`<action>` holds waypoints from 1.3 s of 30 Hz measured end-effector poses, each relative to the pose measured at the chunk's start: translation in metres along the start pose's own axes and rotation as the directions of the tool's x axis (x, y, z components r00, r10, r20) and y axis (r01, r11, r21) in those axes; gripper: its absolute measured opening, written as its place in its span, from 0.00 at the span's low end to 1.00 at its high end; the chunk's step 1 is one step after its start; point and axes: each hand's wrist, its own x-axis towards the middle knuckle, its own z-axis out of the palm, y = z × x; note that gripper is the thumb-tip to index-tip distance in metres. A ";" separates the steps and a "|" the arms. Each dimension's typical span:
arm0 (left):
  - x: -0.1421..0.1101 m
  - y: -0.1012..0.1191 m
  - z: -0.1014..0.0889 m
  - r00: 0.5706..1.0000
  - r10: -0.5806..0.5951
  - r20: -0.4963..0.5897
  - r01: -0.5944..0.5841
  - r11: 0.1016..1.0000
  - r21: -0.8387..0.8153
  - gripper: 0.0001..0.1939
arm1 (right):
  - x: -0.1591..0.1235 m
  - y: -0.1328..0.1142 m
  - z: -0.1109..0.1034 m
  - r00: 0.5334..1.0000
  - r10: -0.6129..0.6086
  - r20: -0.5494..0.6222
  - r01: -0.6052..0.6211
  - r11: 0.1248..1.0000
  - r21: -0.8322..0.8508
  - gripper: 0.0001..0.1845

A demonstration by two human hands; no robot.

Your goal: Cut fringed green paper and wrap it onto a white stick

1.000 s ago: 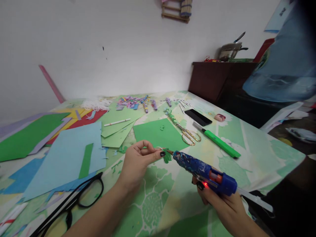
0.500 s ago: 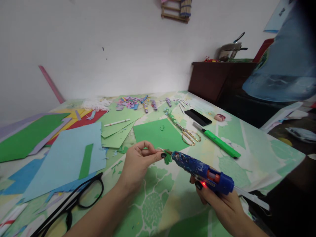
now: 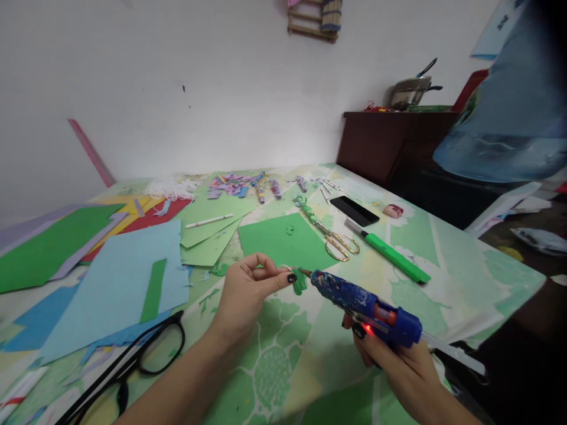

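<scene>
Between thumb and fingertips, my left hand (image 3: 252, 292) pinches a small fringed piece of green paper (image 3: 300, 283), whose cut strips hang down. My right hand (image 3: 394, 366) is wrapped around a blue hot glue gun (image 3: 367, 307) with a lit red light and a glue stick (image 3: 456, 353) out of its back. The gun's nozzle points left, at the top edge of the fringe; whether it touches is too small to tell. Beyond the hands lies a green paper sheet (image 3: 283, 239), with gold-handled scissors (image 3: 339, 242) at its right.
Right of the scissors lie a green utility knife (image 3: 394, 255), a phone (image 3: 354, 210) and an eraser (image 3: 393, 210). Eyeglasses (image 3: 162, 348) and light blue paper (image 3: 119, 277) are at left. Paper scraps (image 3: 228, 184) and small rolled pieces (image 3: 276, 188) lie at the back.
The glue gun has shifted slightly right, its nozzle a little farther from my left fingertips. My left hand keeps its pinch on the fringed paper.
</scene>
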 end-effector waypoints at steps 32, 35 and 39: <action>0.001 -0.002 -0.001 1.000 0.001 0.005 0.000 0.998 -0.056 0.16 | 0.007 -0.007 -0.027 1.000 0.031 0.001 -0.030 0.993 0.115 0.12; 0.000 -0.002 -0.001 1.000 0.000 0.014 0.001 0.998 -0.061 0.16 | 0.009 -0.009 -0.036 0.995 0.012 -0.098 0.001 0.991 0.132 0.09; 0.000 -0.002 -0.002 1.000 0.007 0.023 -0.006 0.998 -0.061 0.17 | 0.014 -0.016 -0.045 0.963 -0.017 -0.267 0.030 0.999 0.044 0.08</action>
